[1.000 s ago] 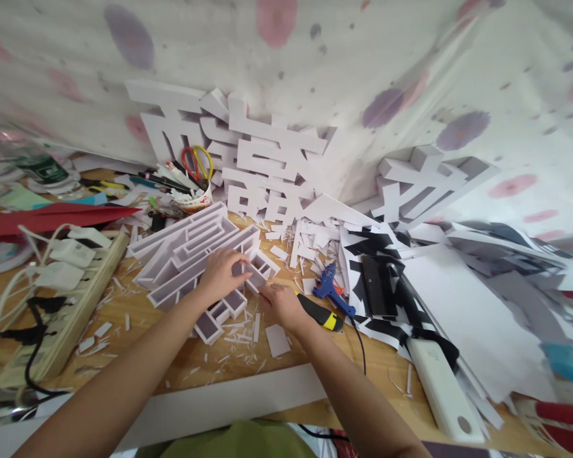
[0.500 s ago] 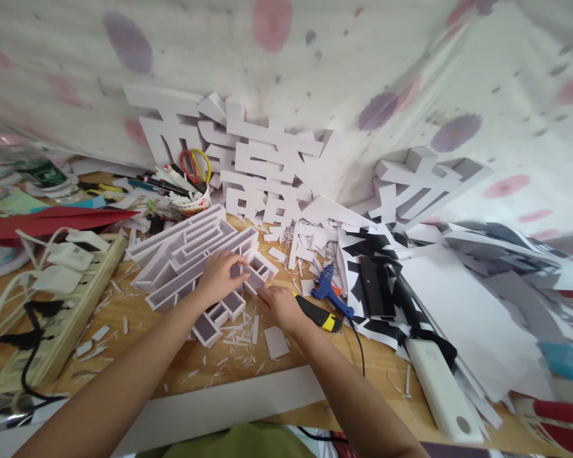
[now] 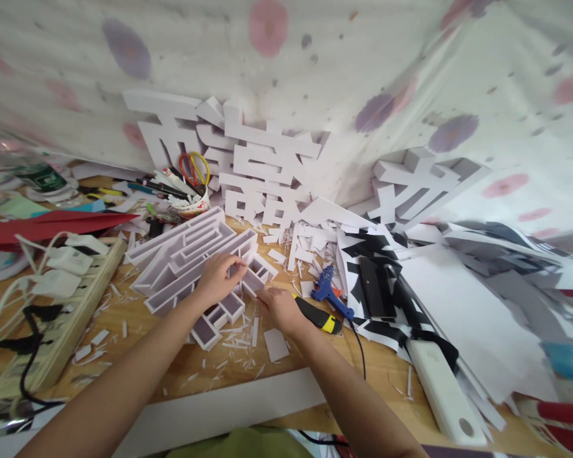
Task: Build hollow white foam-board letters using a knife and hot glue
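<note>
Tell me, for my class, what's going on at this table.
A person has both bare hands at a white frame of narrow walls. The left hand is over it, thumb and fingers curved; the right hand is at its near right edge. Their exact grip is unclear. A blue glue gun and a black-and-yellow tool lie to the right, among white scraps.

White walled structure (image 3: pixel 186 259): thin upright sides, narrow open-topped channels, small rectangular compartments, stepped outline. Lying flat, open side up, slantwise on wooden tabletop (image 3: pixel 382 360). Partly hidden towards right; number of pieces unclear.
</note>
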### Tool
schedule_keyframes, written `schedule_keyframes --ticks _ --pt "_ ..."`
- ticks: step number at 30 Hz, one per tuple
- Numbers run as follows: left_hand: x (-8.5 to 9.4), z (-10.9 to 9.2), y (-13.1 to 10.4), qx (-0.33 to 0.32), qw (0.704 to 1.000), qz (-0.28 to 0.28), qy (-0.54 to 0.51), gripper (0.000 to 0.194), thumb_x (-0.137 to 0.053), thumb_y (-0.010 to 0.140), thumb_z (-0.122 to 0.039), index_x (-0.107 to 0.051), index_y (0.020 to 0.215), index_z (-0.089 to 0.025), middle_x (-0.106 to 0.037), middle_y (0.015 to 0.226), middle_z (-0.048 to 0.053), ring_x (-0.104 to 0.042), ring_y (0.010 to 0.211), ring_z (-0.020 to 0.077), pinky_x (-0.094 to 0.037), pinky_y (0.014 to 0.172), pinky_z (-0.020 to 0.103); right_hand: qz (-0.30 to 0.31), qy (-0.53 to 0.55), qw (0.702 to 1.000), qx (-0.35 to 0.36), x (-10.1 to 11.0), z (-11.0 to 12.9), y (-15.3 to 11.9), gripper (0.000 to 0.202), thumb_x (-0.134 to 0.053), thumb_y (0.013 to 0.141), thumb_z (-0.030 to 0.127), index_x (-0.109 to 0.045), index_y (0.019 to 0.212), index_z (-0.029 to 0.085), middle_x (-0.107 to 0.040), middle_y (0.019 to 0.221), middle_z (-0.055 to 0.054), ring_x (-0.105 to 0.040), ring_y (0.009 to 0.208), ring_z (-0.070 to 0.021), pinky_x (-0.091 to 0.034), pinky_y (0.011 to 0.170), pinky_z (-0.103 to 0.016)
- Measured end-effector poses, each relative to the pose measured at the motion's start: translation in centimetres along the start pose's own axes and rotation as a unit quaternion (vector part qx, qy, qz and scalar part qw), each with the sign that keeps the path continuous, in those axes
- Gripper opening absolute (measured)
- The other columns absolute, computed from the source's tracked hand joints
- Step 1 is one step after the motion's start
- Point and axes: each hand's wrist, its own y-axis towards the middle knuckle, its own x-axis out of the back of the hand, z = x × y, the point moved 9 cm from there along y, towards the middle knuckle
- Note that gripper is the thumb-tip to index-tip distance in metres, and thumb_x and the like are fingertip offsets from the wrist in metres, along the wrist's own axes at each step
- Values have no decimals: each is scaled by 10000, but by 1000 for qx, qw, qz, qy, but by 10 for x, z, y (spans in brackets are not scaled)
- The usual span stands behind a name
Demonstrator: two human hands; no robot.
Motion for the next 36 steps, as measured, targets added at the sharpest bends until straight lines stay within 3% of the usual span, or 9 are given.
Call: schedule_keyframes --ticks 9,14,17,21,26,29,31,34,36 --pt "2 -6 1 -4 999 16 -30 163 -518 792 -326 -628 793 -205 -657 789 19 -559 775 189 -382 760 326 19 -24 1000 2 0 3 1 185 -475 877 207 -616 766 161 -642 678 -32 -544 619 -132 -291 562 -231" --pt "3 -9 -1 -23 997 37 -64 141 -546 775 -306 -641 816 -210 -655 850 27 -566 857 194 -375 846 357 21 -26 999 -1 1 2 0 184 -471 878 205 -628 788 167 -653 686 -33 -559 626 -136 -305 564 -229" --pt "-1 -22 -4 -72 989 95 -81 158 -562 766 -279 -658 883 -232 -634 951 32 -547 962 193 -355 913 363 9 -21 1000 3 1 1 0 195 -467 885 220 -640 816 164 -650 685 -36 -559 614 -132 -306 556 -229" --pt "-21 -44 -11 -124 969 214 1 227 -595 717 -162 -665 916 -247 -637 983 24 -550 970 201 -350 882 365 0 -24 1000 9 -2 0 1 183 -481 883 236 -644 915 158 -656 688 -40 -551 587 -133 -305 546 -232" --pt "-33 -58 -7 -153 949 257 103 195 -568 738 -83 -680 824 -217 -683 849 16 -586 866 191 -363 801 338 -14 -16 1000 17 5 -1 -3 166 -499 874 222 -649 836 161 -662 692 -44 -564 622 -145 -324 562 -235" --pt "-25 -59 -1 -150 956 240 82 151 -578 758 -122 -688 791 -219 -678 806 14 -592 816 176 -384 767 311 -79 0 997 -24 27 -24 -22 232 -485 886 250 -636 721 184 -644 669 -27 -568 653 -143 -346 597 -229" --pt "-12 -51 6 -110 974 197 18 113 -581 771 -177 -685 789 -216 -673 812 11 -592 780 161 -405 737 294 -152 -2 984 -96 49 -54 -46 295 -476 891 295 -616 655 184 -623 646 -32 -561 660 -152 -365 619 -238" --pt "7 -26 14 16 988 92 -124 102 -627 724 -272 -669 778 -195 -657 767 8 -576 667 137 -432 643 265 -222 -24 956 -189 72 -99 -85 225 -500 864 341 -641 763 197 -628 765 -50 -561 773 -186 -404 726 -277" --pt "11 -8 14 112 967 26 -226 184 -681 647 -333 -652 749 -183 -636 691 0 -552 595 129 -432 579 255 -216 -51 943 -249 74 -124 -105 210 -585 793 380 -638 857 187 -609 862 -76 -550 847 -222 -416 770 -317"
